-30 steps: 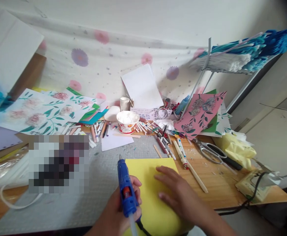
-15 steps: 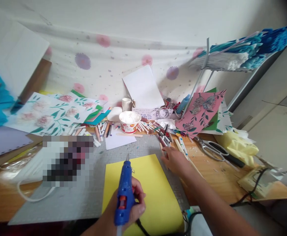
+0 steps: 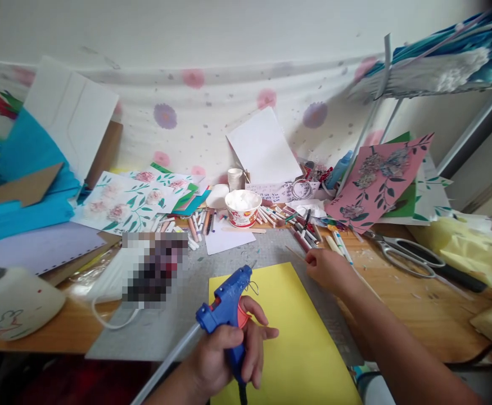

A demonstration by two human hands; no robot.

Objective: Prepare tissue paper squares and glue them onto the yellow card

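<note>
My left hand (image 3: 216, 360) is wrapped round the handle of a blue hot glue gun (image 3: 229, 295). A long translucent glue stick (image 3: 167, 360) runs out of its back end, and the nozzle points up to the right. Below the gun lies a sheet of yellow paper (image 3: 296, 337) on the grey cutting mat (image 3: 144, 337). To the right, my right hand (image 3: 328, 269) is closed on a thin wooden stick (image 3: 295, 252), whose tip points left past the fingers. The rest of that stick is hidden by the hand.
A paper bowl (image 3: 243, 216) with white contents stands at the back among several markers (image 3: 271, 216). Large scissors (image 3: 406, 256) lie right, near a pink floral card (image 3: 380, 180). At left are a white jar (image 3: 18, 304) and a face mask (image 3: 113, 275).
My view has swung left. The glue gun has turned from pointing straight ahead to tilting rightward. My right hand, earlier reaching at the markers, now has a thin wooden stick in its fingers.
</note>
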